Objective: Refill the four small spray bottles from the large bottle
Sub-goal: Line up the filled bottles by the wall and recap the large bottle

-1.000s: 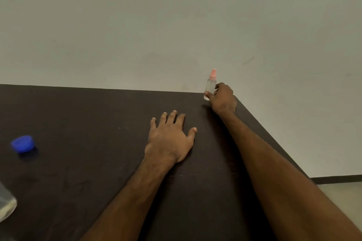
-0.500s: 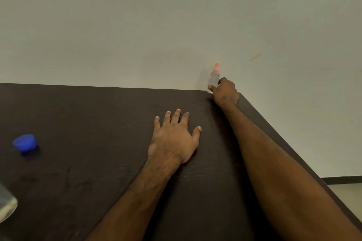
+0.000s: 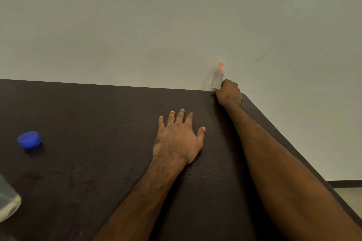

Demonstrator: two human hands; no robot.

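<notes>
At the far right corner of the dark table (image 3: 88,172), grips the lower part of the small spray bottle (image 3: 218,78) with the right hand (image 3: 229,94), thumb and fingers curled round it; bottle upright, pink top close to the wall (image 3: 137,25). Near the middle, rests the left hand (image 3: 176,139) flat on the tabletop, fingers (image 3: 181,116) straight and slightly spread, holding nothing. Far left, shows a blue cap (image 3: 29,140) lying alone and, well apart from the spray bottle at the lower edge, part of a clear bottle (image 3: 7,199).

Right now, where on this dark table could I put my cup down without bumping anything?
The widest bare patch lies between the blue cap and the left hand, running back to the wall. Another lies between the clear bottle and the left forearm. Crowded: the far right corner, where the right hand grips the spray bottle.
</notes>
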